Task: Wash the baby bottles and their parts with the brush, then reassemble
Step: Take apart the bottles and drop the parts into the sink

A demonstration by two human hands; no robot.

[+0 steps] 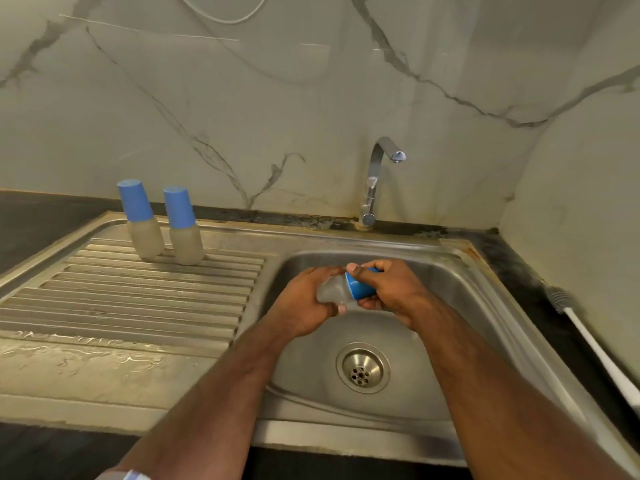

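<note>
Over the sink basin (450, 306), above the drain (362, 368), the left hand (304, 306) wraps its fingers around a clear bottle (329, 291); the right hand (388, 289) grips its blue cap (360, 285); two capped bottles (162, 223) stand at the drainboard's (121, 306) far edge; a brush (581, 334) lies along the table's right edge.

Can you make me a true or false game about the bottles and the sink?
1. Two capped bottles stand on the draining board. True.
2. Water runs from the tap. False: no stream shows.
3. The left hand grips the clear bottle while the right hand grips its blue cap. True.
4. The brush lies inside the sink. False: it lies on the dark counter to the right.
5. The caps on the standing bottles are red. False: they are blue.
</note>
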